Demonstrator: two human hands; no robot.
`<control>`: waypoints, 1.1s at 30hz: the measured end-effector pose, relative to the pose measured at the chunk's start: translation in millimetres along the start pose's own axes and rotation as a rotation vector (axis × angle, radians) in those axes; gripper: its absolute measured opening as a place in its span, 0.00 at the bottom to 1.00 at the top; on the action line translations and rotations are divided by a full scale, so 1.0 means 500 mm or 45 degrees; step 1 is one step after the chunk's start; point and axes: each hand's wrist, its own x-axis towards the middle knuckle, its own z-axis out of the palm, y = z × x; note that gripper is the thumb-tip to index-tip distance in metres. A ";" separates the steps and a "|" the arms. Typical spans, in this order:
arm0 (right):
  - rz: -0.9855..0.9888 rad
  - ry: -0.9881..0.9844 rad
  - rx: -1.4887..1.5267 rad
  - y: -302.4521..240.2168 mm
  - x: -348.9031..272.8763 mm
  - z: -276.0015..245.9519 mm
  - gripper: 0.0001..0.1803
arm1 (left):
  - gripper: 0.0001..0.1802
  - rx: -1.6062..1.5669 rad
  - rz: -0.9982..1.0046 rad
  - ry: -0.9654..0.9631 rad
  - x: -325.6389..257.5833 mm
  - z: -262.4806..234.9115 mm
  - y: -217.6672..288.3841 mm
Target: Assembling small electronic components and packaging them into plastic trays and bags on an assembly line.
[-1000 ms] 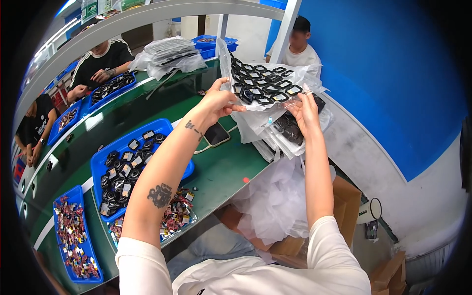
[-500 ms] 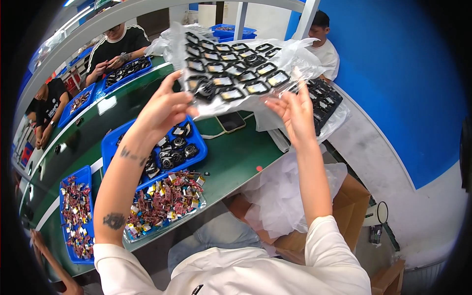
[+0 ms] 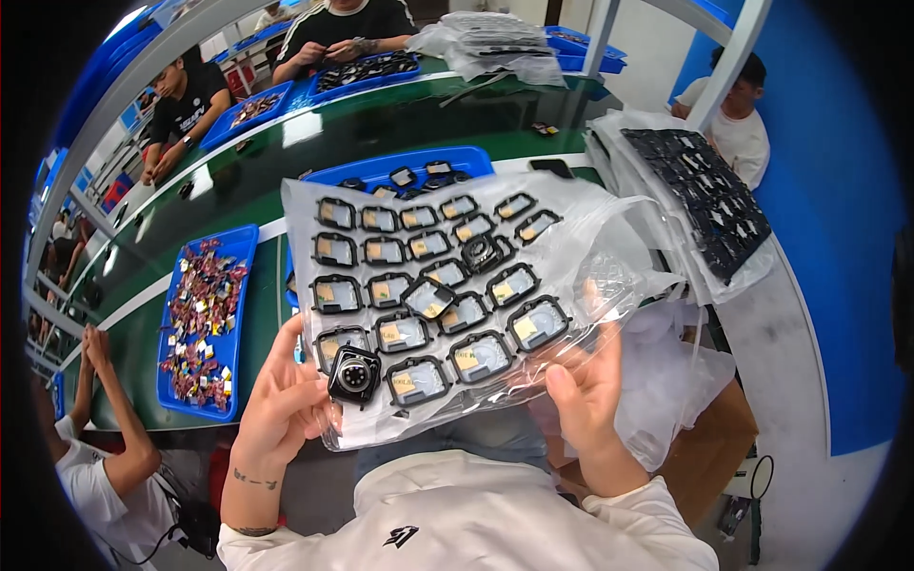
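Both my hands hold a clear plastic tray (image 3: 386, 430) in front of my chest, wrapped in loose translucent film. Rows of black rounded-rectangle watch frames (image 3: 417, 381) with pale labels lie in it. A black watch case (image 3: 354, 375) with a round sensor back sits at its near left corner, beside my left thumb; another watch case (image 3: 482, 252) rests among the frames farther back. My left hand (image 3: 284, 400) grips that near left corner. At the near right edge, my right hand (image 3: 586, 392) is closed on the tray and film, its fingers partly behind the plastic.
Behind the tray, a blue bin (image 3: 476, 157) of black cases stands on the green worktable (image 3: 381, 133). Another blue bin (image 3: 246, 285) at left holds small circuit parts. Stacked black trays (image 3: 700, 200) lie at right, above a cardboard box (image 3: 719, 447). Co-workers sit around.
My hands have brought the tray down and closer to my body, and its surface now faces up toward me. The head view has shifted, showing more of the table beyond.
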 end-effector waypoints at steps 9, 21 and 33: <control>-0.080 0.095 -0.016 -0.024 0.114 0.087 0.37 | 0.22 -0.181 0.006 0.094 0.017 -0.060 0.069; -0.075 0.205 -0.189 -0.071 0.179 0.099 0.29 | 0.17 -0.641 -0.101 0.039 0.023 -0.029 0.125; -0.311 0.158 0.025 -0.098 0.212 0.131 0.32 | 0.31 -0.837 -0.141 -0.118 -0.005 0.007 0.145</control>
